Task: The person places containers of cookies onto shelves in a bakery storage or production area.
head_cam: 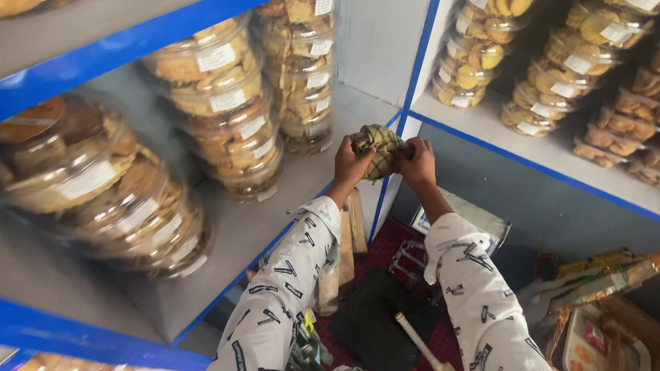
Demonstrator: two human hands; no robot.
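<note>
My left hand [350, 166] and right hand [420, 164] both grasping woven green pouch [378, 147]; beside stacked cookie tubs [300, 63] on shelf [332, 144].

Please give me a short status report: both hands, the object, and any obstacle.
Left hand and right hand both shut on woven green pouch. Pouch held in the air by shelf edge. Cookie tubs beside, not touching.

Stacks of clear round tubs of biscuits [229, 101] fill the grey shelf with blue edging [253, 219] across the left of the frame, more tubs of yellow cookies [561, 77] line the shelf at upper right. Lower centre, a small wooden bat [423, 348] lies on a dark mat [375, 323] over red cloth; a tray [599, 358] sits at lower right
</note>
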